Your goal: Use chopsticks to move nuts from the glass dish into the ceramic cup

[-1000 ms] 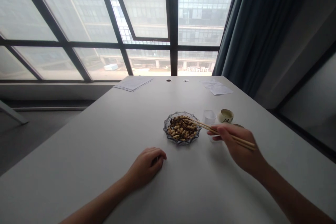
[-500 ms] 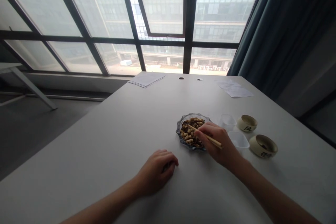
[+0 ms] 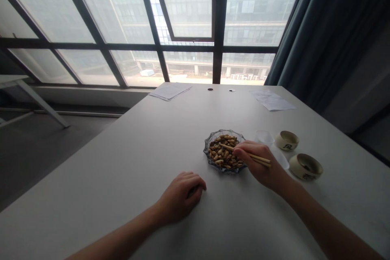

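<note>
A scalloped glass dish (image 3: 208, 146) holding peanuts mixed with dark bits stands mid-table. My right hand (image 3: 258, 164) is closed round a pair of wooden chopsticks (image 3: 247, 155), whose tips lie among the nuts at the dish's right side. My left hand (image 3: 181, 196) rests on the white table (image 3: 122, 178) with fingers curled under, a little left of and nearer than the dish; nothing shows in it.
Two clear plastic cups (image 3: 264, 137) stand right of the dish, one mostly hidden behind my right hand. Two cream ceramic cups (image 3: 287, 140) (image 3: 306, 166) sit further right. Papers (image 3: 170, 90) (image 3: 273, 100) lie at the far edge by the window; a curtain hangs at right.
My right hand first moved left from the cups to the dish, dipping the chopstick tips into the nuts. The view has shifted. The left hand stays put.
</note>
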The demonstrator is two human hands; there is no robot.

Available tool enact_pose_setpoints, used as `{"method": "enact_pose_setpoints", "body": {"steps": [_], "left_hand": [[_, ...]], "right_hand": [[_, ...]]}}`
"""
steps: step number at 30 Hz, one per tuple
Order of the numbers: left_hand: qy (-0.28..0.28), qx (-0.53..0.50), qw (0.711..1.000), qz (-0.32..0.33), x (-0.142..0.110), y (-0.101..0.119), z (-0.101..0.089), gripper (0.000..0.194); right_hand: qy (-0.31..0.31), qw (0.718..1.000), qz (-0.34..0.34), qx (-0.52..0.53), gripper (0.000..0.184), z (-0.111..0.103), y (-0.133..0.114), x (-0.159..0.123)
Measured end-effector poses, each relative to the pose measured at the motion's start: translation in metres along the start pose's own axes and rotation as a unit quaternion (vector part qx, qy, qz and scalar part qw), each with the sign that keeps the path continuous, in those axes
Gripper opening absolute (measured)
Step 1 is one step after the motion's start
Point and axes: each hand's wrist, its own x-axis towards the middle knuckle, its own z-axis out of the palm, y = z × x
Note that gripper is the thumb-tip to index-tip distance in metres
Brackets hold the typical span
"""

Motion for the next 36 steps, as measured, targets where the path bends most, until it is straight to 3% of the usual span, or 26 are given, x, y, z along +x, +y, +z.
{"method": "enact_pose_setpoints", "body": {"steps": [3,8,15,21,27,32,36], "left_hand": [[0.000,0.003,1.000,-0.002,0.000,0.000,0.000,0.021],[0.000,0.004,1.000,-0.005,-0.001,-0.001,0.000,0.020],[0.000,0.005,1.000,-0.004,0.000,0.000,0.000,0.020],[0.001,0.004,1.000,-0.005,-0.001,0.000,0.000,0.020],[0.002,0.005,1.000,-0.001,-0.001,-0.002,0.001,0.021],[0.002,0.006,1.000,0.000,-0.002,0.000,0.001,0.020],[0.004,0.005,1.000,-0.002,-0.002,-0.002,0.001,0.020]], "right_hand": [[-0.018,1.000,0.005,0.013,0.034,-0.001,0.000,-0.001],[0.041,0.999,0.005,-0.009,0.032,-0.008,0.006,0.000],[-0.035,0.999,-0.035,0.013,0.025,-0.002,0.002,-0.002],[0.035,0.999,0.001,-0.003,0.028,-0.015,0.007,0.000],[-0.033,0.999,-0.014,0.008,0.030,-0.011,0.006,0.001],[0.051,0.998,0.029,0.015,0.031,-0.021,0.012,-0.001],[0.081,0.994,0.057,0.051,0.033,-0.024,0.020,-0.003]]}}
